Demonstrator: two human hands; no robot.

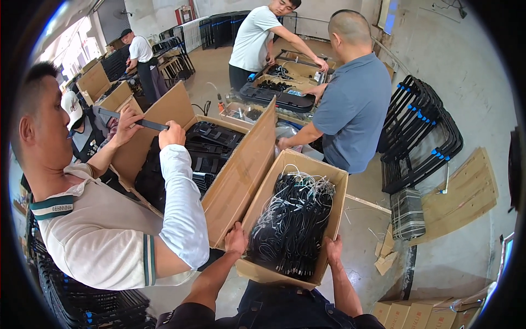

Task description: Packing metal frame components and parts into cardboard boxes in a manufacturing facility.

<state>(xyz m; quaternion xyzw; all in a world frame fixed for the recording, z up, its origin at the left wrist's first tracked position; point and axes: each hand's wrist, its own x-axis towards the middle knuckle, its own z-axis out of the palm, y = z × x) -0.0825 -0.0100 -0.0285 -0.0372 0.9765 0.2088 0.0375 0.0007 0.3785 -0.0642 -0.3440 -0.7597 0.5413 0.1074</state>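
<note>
A person holds an open cable box (pixel 341 181), packed with black cables (pixel 296 219), just to the right of a large carton (pixel 241 181). The left hand (pixel 236 239) is partly closed on the box's left wall, beside the near end of the large carton's raised flap; the right hand (pixel 333 249) is partly closed on the opposite wall, on the side away from the large carton. The cable box lies between the two hands, its cables well inside their grip; the fingertips are partly hidden, so how tightly they press cannot be told. Black parts (pixel 213 140) fill the large carton. To its left, a co-worker (pixel 104 236) holds a dark strip (pixel 150 124) in two hands; beyond it, two others work at a table of black pieces.
</note>
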